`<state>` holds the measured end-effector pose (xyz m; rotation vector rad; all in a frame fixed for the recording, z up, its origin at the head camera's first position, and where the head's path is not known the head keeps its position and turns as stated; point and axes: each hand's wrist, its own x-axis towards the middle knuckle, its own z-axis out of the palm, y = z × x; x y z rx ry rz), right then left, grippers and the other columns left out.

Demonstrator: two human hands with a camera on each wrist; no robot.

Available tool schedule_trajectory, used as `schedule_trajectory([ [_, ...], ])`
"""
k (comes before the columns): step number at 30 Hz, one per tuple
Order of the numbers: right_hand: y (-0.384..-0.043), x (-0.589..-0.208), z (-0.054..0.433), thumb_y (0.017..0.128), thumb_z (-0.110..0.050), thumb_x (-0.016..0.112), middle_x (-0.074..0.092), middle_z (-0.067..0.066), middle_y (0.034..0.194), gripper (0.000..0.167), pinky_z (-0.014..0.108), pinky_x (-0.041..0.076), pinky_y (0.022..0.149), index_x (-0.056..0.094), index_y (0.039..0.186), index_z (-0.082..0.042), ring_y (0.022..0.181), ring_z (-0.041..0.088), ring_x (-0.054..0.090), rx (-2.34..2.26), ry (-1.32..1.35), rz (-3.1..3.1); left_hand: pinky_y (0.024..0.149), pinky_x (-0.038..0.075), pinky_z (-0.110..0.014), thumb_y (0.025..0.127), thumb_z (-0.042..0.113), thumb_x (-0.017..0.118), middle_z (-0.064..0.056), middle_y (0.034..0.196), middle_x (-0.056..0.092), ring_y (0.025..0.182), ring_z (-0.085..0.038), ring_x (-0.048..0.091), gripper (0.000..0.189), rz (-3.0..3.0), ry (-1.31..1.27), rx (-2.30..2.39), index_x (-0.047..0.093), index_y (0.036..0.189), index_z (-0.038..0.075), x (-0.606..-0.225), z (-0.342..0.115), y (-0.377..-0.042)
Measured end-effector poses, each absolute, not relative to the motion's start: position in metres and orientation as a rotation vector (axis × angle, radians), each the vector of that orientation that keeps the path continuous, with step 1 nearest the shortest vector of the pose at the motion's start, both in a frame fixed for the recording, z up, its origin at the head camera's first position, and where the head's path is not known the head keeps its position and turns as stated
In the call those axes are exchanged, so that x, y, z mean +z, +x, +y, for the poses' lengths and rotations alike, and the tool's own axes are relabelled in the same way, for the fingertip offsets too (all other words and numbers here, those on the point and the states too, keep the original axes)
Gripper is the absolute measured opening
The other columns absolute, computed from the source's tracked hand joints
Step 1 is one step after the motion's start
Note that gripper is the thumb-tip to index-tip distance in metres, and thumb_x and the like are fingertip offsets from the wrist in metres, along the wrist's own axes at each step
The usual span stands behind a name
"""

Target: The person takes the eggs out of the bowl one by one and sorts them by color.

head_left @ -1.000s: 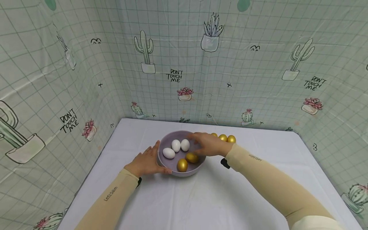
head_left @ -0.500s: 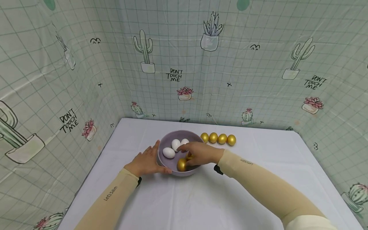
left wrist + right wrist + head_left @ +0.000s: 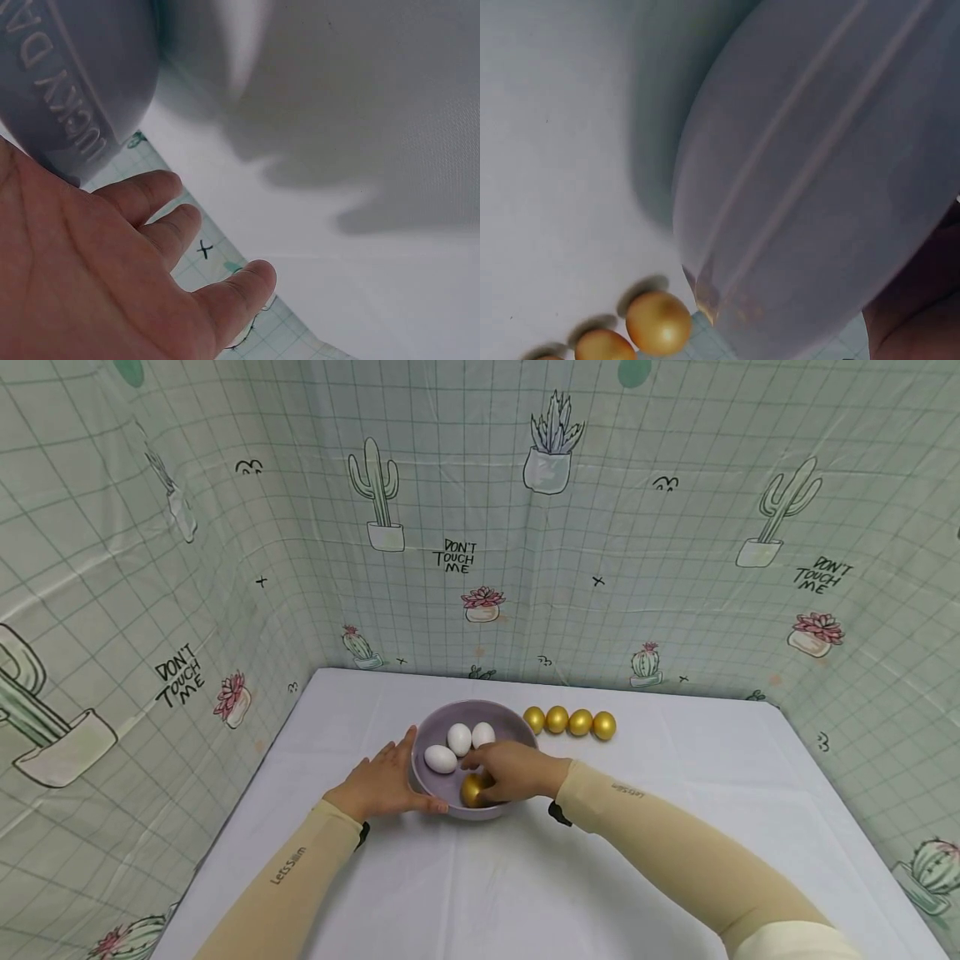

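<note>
A mauve bowl [image 3: 517, 718] stands on the white table with three white eggs [image 3: 441, 759] inside, lying toward its left and back. My left hand [image 3: 382, 781] is spread against the bowl's left side, its thumb along the near rim. Lettering shows on the bowl's outer wall [image 3: 105, 67] in the left wrist view. Reaching over the right rim, my right hand [image 3: 513, 772] has its fingers and thumb curled at a golden egg [image 3: 472, 790] low in the bowl. Another golden egg there is hidden by that hand. The bowl wall [image 3: 802, 172] blocks the right wrist view of the fingers.
Several golden eggs [image 3: 581, 722] stand in a row on the white tablecloth [image 3: 675, 777], just right of and behind the bowl. A cactus-print curtain [image 3: 480, 510] rises behind the table and along both sides.
From above the bowl's right rim, my right hand has moved left, down and nearer into the bowl. The full row of golden eggs has come into sight. My left hand stays put.
</note>
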<state>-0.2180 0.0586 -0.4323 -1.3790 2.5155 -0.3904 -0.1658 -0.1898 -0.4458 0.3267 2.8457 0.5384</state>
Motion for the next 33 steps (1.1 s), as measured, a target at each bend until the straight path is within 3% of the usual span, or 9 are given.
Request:
schedule_trajectory([
  [6, -0.214, -0.436, 0.053, 0.087, -0.024, 0.079, 0.065, -0.004, 0.098, 0.036, 0.024, 0.049, 0.078, 0.069, 0.117, -0.008, 0.084, 0.007, 0.058, -0.366, -1.385, 2.539, 0.106, 0.026, -0.069, 0.062, 0.085, 0.069, -0.024, 0.155, 0.033, 0.144, -0.041, 0.028, 0.142, 2.846, 0.334, 0.553, 0.006, 0.16, 0.003, -0.446, -0.19, -0.165],
  [12, -0.213, -0.438, 0.048, 0.087, -0.025, 0.08, 0.062, -0.007, 0.091, 0.032, 0.021, 0.047, 0.072, 0.071, 0.114, -0.01, 0.078, 0.005, 0.054, -0.329, -1.396, 2.559, 0.106, 0.025, -0.069, 0.063, 0.085, 0.069, -0.023, 0.156, 0.032, 0.145, -0.041, 0.027, 0.142, 2.841, 0.343, 0.555, 0.005, 0.16, 0.003, -0.446, -0.19, -0.165],
  [20, -0.212, -0.436, 0.043, 0.087, -0.021, 0.079, 0.068, -0.003, 0.101, 0.035, 0.02, 0.046, 0.074, 0.071, 0.117, -0.006, 0.081, 0.006, 0.054, -0.325, -1.38, 2.529, 0.106, 0.026, -0.069, 0.063, 0.085, 0.068, -0.023, 0.156, 0.032, 0.145, -0.041, 0.026, 0.141, 2.841, 0.349, 0.553, 0.005, 0.16, 0.003, -0.447, -0.191, -0.166],
  [33, -0.213, -0.436, 0.04, 0.085, -0.014, 0.081, 0.07, -0.003, 0.104, 0.037, 0.022, 0.048, 0.083, 0.07, 0.121, -0.007, 0.084, 0.006, 0.057, -0.29, -1.333, 2.515, 0.106, 0.026, -0.069, 0.063, 0.085, 0.068, -0.022, 0.156, 0.032, 0.145, -0.041, 0.027, 0.142, 2.845, 0.353, 0.556, 0.004, 0.16, 0.003, -0.449, -0.192, -0.166],
])
